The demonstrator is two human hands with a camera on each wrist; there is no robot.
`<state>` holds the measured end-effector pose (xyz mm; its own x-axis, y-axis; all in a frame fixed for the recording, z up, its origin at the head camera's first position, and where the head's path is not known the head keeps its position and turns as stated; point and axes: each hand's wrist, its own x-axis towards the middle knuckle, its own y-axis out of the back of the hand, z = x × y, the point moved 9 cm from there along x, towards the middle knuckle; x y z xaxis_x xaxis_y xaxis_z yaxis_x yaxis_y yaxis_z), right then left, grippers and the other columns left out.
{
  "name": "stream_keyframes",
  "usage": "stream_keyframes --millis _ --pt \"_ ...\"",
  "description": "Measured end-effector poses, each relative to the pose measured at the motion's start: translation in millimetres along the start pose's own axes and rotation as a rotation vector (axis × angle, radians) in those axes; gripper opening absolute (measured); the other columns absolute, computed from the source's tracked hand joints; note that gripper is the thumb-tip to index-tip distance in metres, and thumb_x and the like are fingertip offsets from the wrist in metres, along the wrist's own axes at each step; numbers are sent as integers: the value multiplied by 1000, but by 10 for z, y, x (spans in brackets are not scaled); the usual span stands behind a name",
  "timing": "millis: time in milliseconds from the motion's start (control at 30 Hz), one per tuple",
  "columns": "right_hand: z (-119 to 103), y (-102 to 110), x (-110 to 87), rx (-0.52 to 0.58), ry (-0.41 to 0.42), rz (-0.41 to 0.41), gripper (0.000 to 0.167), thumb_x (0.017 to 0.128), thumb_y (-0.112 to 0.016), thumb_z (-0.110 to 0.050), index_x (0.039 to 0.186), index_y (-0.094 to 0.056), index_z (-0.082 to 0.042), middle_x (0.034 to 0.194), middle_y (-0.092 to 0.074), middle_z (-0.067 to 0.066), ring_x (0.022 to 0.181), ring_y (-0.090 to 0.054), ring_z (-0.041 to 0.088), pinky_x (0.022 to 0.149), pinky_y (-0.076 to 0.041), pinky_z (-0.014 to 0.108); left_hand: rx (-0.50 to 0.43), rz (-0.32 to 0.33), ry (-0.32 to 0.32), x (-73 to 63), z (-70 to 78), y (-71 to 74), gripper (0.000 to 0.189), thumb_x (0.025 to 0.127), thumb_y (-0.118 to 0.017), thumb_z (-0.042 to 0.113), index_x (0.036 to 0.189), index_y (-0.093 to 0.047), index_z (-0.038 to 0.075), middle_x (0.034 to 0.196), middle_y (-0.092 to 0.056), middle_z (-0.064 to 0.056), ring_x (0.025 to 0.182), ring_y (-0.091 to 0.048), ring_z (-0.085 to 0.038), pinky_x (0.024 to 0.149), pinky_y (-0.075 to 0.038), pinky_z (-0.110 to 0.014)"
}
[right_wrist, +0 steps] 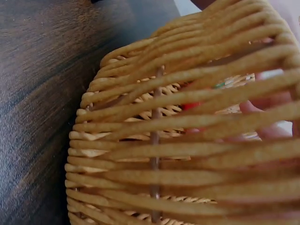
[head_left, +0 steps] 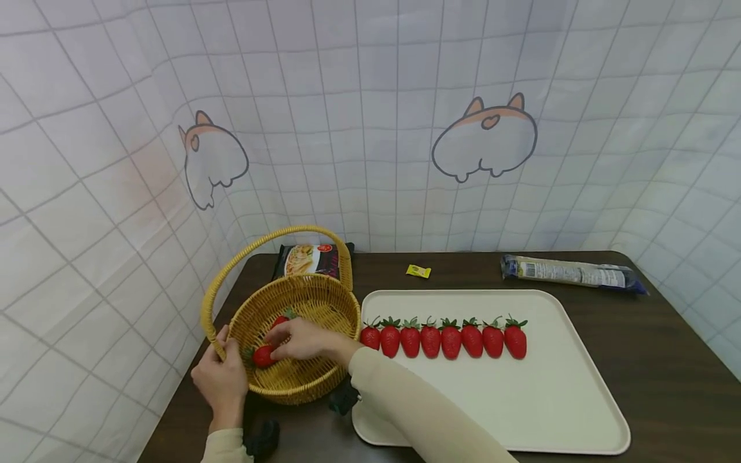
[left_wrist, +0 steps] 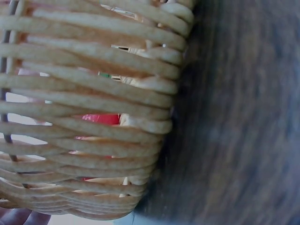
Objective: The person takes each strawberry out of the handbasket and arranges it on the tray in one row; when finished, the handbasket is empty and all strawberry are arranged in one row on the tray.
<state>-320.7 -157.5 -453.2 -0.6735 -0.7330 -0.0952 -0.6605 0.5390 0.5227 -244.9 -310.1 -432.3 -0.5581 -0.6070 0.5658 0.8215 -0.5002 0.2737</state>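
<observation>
A yellow woven basket (head_left: pixel 301 388) with a tall arched handle stands tipped toward me on the left. My left hand (head_left: pixel 222 376) grips it at the left, where the handle meets the rim. Inside it my right hand (head_left: pixel 303 339) reaches leftward, thumb and forefinger apart, close by a red strawberry (head_left: pixel 264 356). Whether the fingertips touch that fruit is hard to see. Another strawberry (head_left: pixel 280 320) lies just behind the hand, partly covered. Through the weave, the right wrist view shows fingers (right_wrist: pixel 269 110) apart from a red patch of strawberry (right_wrist: pixel 190 106).
Right of the basket lies a cream tray (head_left: pixel 521 411) with a row of several strawberries (head_left: pixel 450 341). A dark food packet (head_left: pixel 312 260) sits behind the basket. Farther back are a small yellow wrapper (head_left: pixel 419 271) and a long clear-wrapped package (head_left: pixel 573 272).
</observation>
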Motion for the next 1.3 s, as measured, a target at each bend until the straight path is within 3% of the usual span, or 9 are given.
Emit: stream_keyframes --millis 133,367,567,933,1200,1300 --pt "-9 -68 6 -4 13 -32 42 91 -68 -17 132 -61 -12 127 -63 -2 116 -55 8 94 -44 23 4 -2 -4 -3 1 9 26 91 -56 10 103 -76 -2 108 -73 -8 46 -24 -1 45 -23 -20" --pt "13 -86 24 -18 5 -11 43 91 -68 -17 133 -60 -13 130 -62 -3 120 -54 9 98 -42 24 3 -3 -8 4 4 12 26 91 -56 10 104 -75 -2 108 -72 -10 46 -23 -2 43 -21 -22" --pt "16 -141 20 -40 8 -47 48 92 -67 -15 138 -57 -15 133 -60 -3 118 -55 9 92 -44 23 2 -4 1 3 9 9 27 91 -56 10 105 -75 -1 108 -72 -10 46 -23 -3 44 -22 -21" --pt "1 -223 20 -79 34 -114 41 90 -69 -14 130 -63 -12 116 -67 -2 104 -61 5 85 -47 20 2 -5 3 1 17 16 27 91 -54 11 103 -76 -1 108 -73 -10 48 -23 -4 46 -21 -23" --pt "-38 -272 6 34 49 -183 50 88 -69 -10 137 -57 -9 127 -63 1 113 -58 10 88 -46 20 17 -2 6 -4 9 15 28 91 -54 12 107 -75 2 109 -72 -8 60 -41 -7 57 -30 -18" --pt "-33 -292 4 86 32 -206 52 88 -69 -8 138 -55 -9 130 -62 0 114 -57 10 86 -47 20 20 -1 7 -9 -2 15 28 91 -54 11 109 -75 3 109 -73 -8 60 -41 -7 58 -30 -18"
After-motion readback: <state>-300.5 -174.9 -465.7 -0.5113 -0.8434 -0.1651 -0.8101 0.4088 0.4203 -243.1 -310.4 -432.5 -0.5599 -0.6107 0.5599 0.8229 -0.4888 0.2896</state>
